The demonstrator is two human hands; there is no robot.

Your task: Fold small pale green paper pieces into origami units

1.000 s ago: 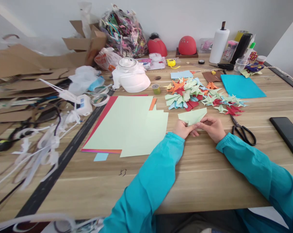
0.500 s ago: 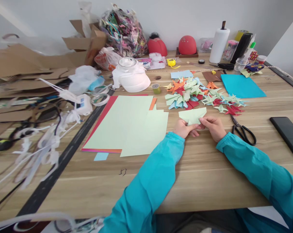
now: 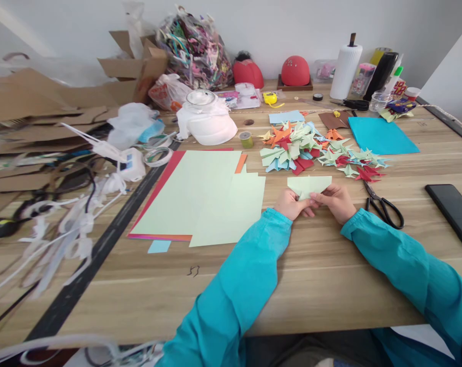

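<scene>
Between my hands is a pale green folded paper [image 3: 309, 184], its straight long edge facing away from me. My left hand [image 3: 291, 205] pinches its lower left part, thumb toward the middle. On the other side my right hand [image 3: 336, 200] grips it, thumb pressed on the face near the centre; the fingers behind the paper are partly hidden. Just beyond lies a heap of folded paper cranes [image 3: 298, 145] in green, red, orange and blue. Black-handled scissors [image 3: 384, 206] rest by my right wrist.
Large pale green sheets [image 3: 193, 193] lie over red and orange ones at left. A phone [image 3: 453, 214] sits at far right. Bright blue paper [image 3: 384, 135], a small spool [image 3: 246, 138] and a white roll [image 3: 346, 71] stand farther back. Cables [image 3: 78, 224] and cardboard crowd the left.
The folded paper has turned slightly and shifted a little right, so its long edge now lies nearly level. My right thumb has slid inward across it; both hands keep hold.
</scene>
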